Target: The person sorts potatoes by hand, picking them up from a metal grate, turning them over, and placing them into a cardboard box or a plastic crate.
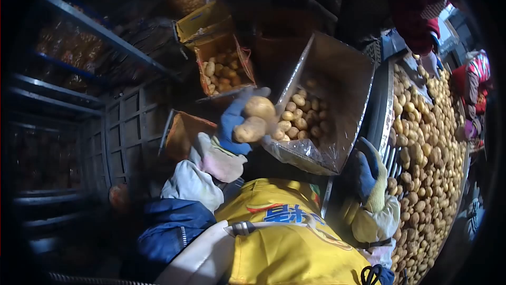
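Observation:
My left hand (pixel 231 124), in a blue-palmed work glove, is closed around two large potatoes (pixel 259 108), held up by the near left edge of a plastic-lined cardboard box (pixel 345 82). Several smaller potatoes (pixel 300 116) lie inside that box. On the box's other side, my right hand (pixel 370 172), in a cream and blue glove, hangs beside the sorting table with its fingers stretched out. Nothing shows in it.
A long roller table (pixel 389 111) heaped with potatoes (pixel 421 179) runs along the right. An open bag (pixel 203 71) of potatoes stands beyond my left hand, and another orange-lined bag (pixel 187 132) nearer. Metal racks (pixel 124 121) stand left. Co-workers (pixel 472 82) are across the table.

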Available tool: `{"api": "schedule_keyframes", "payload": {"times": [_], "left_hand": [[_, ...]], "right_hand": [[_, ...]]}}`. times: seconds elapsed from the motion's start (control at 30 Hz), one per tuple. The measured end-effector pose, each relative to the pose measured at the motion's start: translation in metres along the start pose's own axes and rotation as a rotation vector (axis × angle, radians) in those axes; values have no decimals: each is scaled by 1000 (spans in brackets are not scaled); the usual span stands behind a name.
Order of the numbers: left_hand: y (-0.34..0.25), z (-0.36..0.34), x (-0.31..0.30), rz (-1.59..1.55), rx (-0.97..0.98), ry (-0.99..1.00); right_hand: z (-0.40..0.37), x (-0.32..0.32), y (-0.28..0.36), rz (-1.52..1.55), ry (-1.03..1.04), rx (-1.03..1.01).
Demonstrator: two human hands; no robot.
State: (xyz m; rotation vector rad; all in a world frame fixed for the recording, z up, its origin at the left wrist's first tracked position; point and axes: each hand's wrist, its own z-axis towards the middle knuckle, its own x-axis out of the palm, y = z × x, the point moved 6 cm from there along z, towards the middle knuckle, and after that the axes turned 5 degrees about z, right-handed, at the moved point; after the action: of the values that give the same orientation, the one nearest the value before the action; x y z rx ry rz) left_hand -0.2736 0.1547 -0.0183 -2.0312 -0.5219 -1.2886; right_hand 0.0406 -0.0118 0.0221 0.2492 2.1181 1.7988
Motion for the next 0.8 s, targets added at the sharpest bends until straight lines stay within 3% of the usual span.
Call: {"api": "schedule_keyframes", "payload": {"times": [0.07, 0.33, 0.47, 0.6, 0.8], "left_hand": [[-30, -6, -43, 97, 18, -59], [-91, -56, -102, 44, 192, -299], [-94, -76, -106, 241, 252, -389], [-92, -84, -116, 205, 213, -320], [-111, -46, -103, 324, 216, -425]], "right_hand": [[0, -14, -5, -97, -24, -12], [-7, -34, -21, -179, -30, -45], [-10, -35, -14, -281, -15, -59], [-9, -37, -12, -290, 1, -39], [-7, -38, -25, -197, 11, 10]]}}
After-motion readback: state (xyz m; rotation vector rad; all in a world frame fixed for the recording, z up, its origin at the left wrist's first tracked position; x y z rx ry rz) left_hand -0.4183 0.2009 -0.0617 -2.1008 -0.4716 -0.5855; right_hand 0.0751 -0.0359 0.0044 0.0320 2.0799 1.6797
